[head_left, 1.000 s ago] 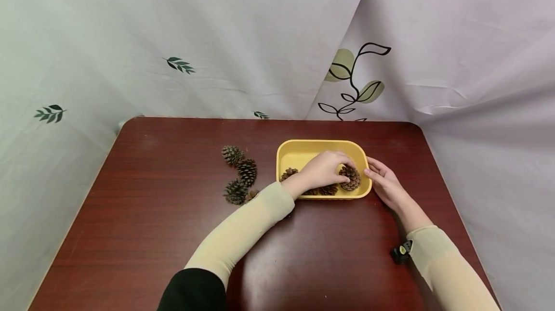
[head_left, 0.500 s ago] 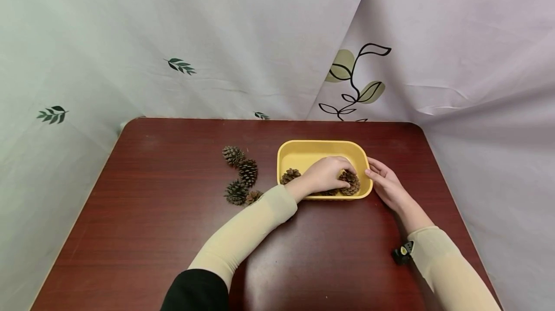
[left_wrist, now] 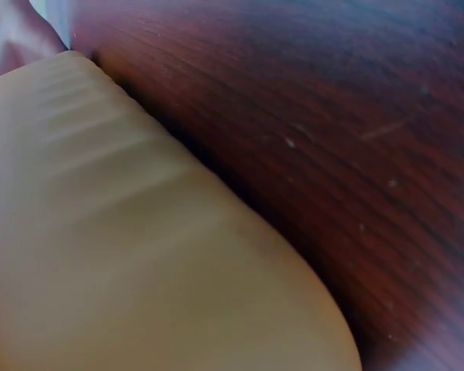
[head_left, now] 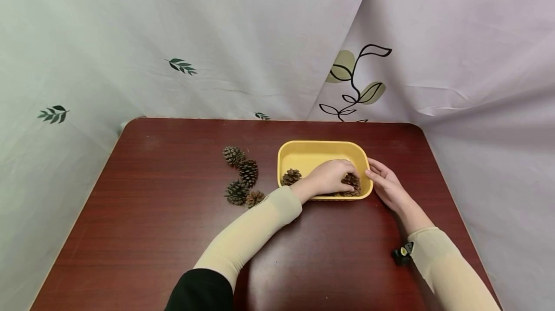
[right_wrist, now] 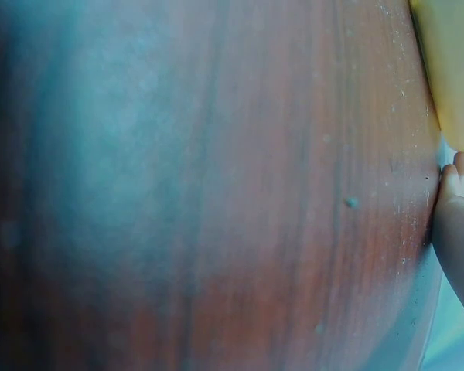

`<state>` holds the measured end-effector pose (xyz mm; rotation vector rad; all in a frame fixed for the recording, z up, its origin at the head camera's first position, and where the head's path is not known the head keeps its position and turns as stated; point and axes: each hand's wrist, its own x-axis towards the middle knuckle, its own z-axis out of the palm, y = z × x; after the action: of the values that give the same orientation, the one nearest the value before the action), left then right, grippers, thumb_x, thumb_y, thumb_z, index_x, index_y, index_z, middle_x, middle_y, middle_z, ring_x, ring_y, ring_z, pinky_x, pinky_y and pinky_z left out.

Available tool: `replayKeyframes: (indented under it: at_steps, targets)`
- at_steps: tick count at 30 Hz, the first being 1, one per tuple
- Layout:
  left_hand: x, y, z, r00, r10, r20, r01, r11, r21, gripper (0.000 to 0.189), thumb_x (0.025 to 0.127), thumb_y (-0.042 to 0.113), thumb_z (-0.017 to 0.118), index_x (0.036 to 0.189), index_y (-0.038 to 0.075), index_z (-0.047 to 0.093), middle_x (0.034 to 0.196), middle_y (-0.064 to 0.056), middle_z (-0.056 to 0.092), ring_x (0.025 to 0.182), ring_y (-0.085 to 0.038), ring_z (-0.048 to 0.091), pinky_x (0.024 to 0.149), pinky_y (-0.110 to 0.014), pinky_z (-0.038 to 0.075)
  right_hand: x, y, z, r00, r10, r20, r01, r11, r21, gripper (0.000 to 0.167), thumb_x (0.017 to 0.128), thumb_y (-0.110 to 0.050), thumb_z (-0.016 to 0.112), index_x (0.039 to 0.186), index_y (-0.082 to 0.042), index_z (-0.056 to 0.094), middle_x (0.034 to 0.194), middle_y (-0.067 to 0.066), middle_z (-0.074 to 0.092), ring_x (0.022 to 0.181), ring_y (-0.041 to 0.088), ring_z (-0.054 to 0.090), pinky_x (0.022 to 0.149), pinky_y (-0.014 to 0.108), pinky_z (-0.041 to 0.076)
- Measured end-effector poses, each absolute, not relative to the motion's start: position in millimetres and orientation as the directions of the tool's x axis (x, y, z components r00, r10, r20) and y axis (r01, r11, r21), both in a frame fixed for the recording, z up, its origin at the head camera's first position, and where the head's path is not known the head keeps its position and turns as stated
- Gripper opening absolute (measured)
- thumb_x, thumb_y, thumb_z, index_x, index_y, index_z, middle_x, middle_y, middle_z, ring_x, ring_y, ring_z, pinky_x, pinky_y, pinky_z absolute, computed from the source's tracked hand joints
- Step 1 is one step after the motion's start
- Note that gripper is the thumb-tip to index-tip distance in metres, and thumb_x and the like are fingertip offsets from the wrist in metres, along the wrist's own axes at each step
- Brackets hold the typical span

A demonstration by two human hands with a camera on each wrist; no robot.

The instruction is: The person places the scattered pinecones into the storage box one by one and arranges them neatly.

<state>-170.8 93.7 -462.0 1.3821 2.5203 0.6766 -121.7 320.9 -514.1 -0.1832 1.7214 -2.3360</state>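
Inside the yellow plastic tray [head_left: 303, 145], my left hand [head_left: 331, 176] reaches down and grips a pine cone [head_left: 352, 184] at the right end. Its fingers and thumb come round the cone from above. Another pine cone [head_left: 291, 176] lies in the tray's near left corner; the forearm and hand cover part of the tray floor. My right hand [head_left: 388, 186] rests against the tray's right end, fingers fairly straight along the outside and thumb at the rim. In the right wrist view, this hand [right_wrist: 460, 201] touches the yellow tray wall [right_wrist: 452, 69].
Left of the tray, several pine cones [head_left: 248, 173] lie in a loose curved row on the dark red wooden table [head_left: 151, 214]. The left sleeve [head_left: 251, 226] passes close by the nearest cone [head_left: 254, 198]. A patterned white cloth [head_left: 243, 36] hangs behind the table.
My left hand has lowered the pine cone toward the tray's near right corner. The cone in the left corner shows more now. My right hand stays at the tray's end.
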Motion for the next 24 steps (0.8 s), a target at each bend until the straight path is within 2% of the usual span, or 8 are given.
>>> replayKeyframes:
  at_steps: [8,24]
  targets:
    - [-173.6,86.5,-460.2,-0.529,0.846,0.06,0.739,0.425,0.522,0.032,0.093,0.024,0.084,0.124,0.016,0.077,0.127,0.003,0.075,0.124,-0.01,0.066,0.113,-0.018,0.048,-121.2,321.0,-513.7,-0.966,-0.256,-0.038,0.11,-0.274,-0.955,0.038,0.11,0.003,0.043,0.139,-0.018,0.058,0.135,-0.011,0.068,0.122,0.0,0.065,0.1,0.015,0.056]
    - [-178.7,82.8,-459.9,-0.519,0.852,0.074,0.734,0.399,0.55,0.033,0.094,0.025,0.084,0.125,0.016,0.077,0.129,0.003,0.074,0.125,-0.01,0.065,0.114,-0.018,0.047,-120.8,320.6,-512.8,-0.969,-0.241,-0.059,0.121,-0.255,-0.959,0.038,0.11,0.002,0.044,0.136,-0.021,0.059,0.133,-0.012,0.069,0.12,-0.001,0.065,0.099,0.015,0.056]
